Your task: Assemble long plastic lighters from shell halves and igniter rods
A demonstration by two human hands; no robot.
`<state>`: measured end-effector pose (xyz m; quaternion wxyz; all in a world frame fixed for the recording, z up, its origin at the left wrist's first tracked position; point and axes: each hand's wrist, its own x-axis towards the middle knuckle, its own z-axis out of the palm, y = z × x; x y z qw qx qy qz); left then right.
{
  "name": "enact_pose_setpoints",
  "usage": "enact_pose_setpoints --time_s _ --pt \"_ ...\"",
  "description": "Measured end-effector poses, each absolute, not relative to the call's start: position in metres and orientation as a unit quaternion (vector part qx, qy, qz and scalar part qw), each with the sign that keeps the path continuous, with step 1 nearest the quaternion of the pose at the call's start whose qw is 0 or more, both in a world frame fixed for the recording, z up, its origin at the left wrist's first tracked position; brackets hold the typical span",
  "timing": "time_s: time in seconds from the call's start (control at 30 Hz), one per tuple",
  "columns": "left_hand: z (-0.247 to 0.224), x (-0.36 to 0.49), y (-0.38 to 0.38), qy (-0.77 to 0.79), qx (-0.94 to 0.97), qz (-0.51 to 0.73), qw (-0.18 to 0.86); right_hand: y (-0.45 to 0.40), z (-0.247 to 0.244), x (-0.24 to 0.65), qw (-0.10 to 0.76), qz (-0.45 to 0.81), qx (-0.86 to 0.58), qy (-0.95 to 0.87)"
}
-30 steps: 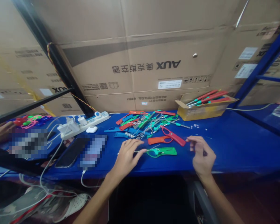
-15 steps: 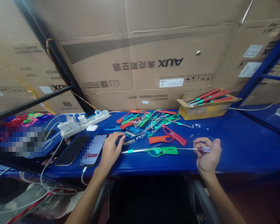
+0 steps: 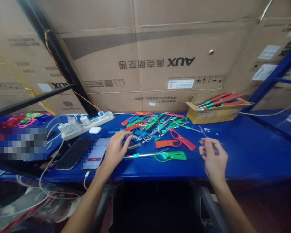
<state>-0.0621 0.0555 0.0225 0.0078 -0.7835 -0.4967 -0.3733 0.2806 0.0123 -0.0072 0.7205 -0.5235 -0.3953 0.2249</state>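
Observation:
My right hand (image 3: 214, 157) is closed round the handle of a screwdriver (image 3: 216, 150), whose thin shaft points up and away over the blue table. Resting at the left, my left hand (image 3: 117, 147) has its thumb and fingers apart, beside the end of a metal rod. That rod (image 3: 145, 155) runs into a green lighter casing (image 3: 176, 156) lying flat between the hands. Behind it are an orange casing (image 3: 167, 144) and a red casing (image 3: 184, 140), overlapping. A small metal piece (image 3: 134, 146) lies just right of my left hand.
A heap of coloured casings, rods and wires (image 3: 150, 124) covers the table's middle. A yellow carton (image 3: 213, 115) of red lighters stands behind. To the left are two phones (image 3: 97, 153), a white earphone case (image 3: 95, 130) and a power strip (image 3: 99, 122).
The screwdriver has swung from pointing left at the green casing to pointing up and away, as my right hand turned. My left hand has barely moved. The view has shifted slightly.

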Motion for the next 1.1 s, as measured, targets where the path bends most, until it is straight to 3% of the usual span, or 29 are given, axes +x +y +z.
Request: enact_pose_setpoints --time_s 0.13,0.23,0.37,0.63,0.83,1.1 --pt "0.028 -0.064 0.066 -0.484 -0.81 -0.332 0.01 0.014 -0.009 0.297 0.685 0.176 -0.561 -0.429" --pt "0.023 -0.066 0.065 -0.477 -0.822 -0.313 0.007 0.013 -0.006 0.324 0.595 0.072 -0.621 -0.505" --pt "0.015 -0.069 0.059 -0.477 -0.826 -0.298 -0.001 0.008 -0.003 0.353 0.579 0.005 -0.668 -0.467" --pt "0.004 -0.072 0.061 -0.478 -0.84 -0.249 -0.055 0.018 -0.01 0.355 0.603 0.147 -0.632 -0.465" --pt "0.0 -0.074 0.062 -0.458 -0.85 -0.254 -0.049 0.023 -0.015 0.359 0.635 0.154 -0.601 -0.46" --pt "0.006 -0.066 0.053 -0.381 -0.861 -0.336 -0.011 0.03 -0.029 0.374 0.53 0.075 -0.687 -0.491"
